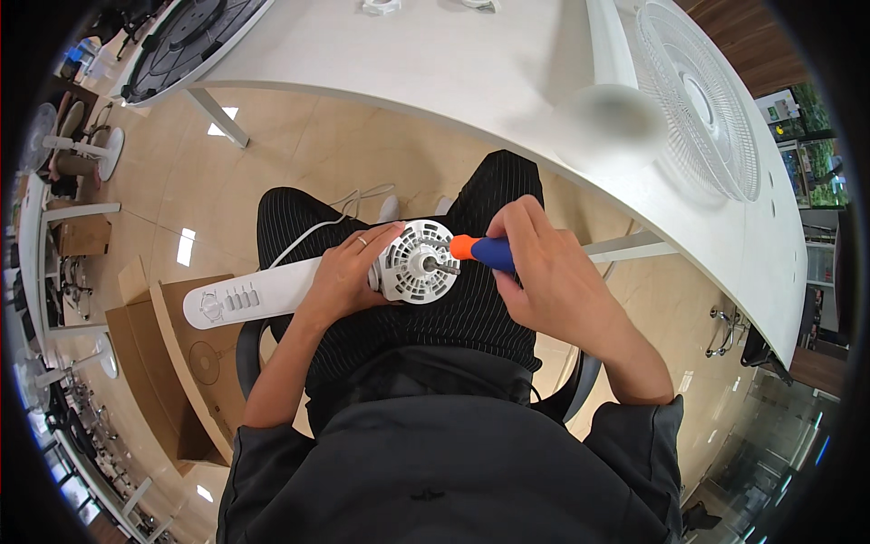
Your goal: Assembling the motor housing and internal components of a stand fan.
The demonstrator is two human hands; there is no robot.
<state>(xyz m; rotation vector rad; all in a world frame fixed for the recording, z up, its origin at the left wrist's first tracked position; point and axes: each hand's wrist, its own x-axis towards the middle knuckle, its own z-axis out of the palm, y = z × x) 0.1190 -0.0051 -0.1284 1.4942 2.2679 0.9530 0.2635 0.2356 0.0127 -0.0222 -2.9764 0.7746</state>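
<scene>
Across my lap lies a white fan body, its round slotted motor housing [417, 286] facing up with a metal shaft [442, 267] sticking out of the middle. A long white control panel [249, 295] with several grey buttons stretches from it to the left. My left hand [349, 272] is closed around the neck beside the housing, a ring on one finger. In my right hand [544, 267] is a screwdriver [489, 251] with a blue and orange handle. Its shank points left at the housing's upper part; whether the tip touches a screw I cannot make out.
A white table [435, 63] curves ahead, bearing a wire fan grille [702, 100], a blurred white pole-like part [612, 118] and a dark round base [195, 41]. On the floor at left stands an open cardboard box [149, 363]. A white cord [308, 231] runs over my leg.
</scene>
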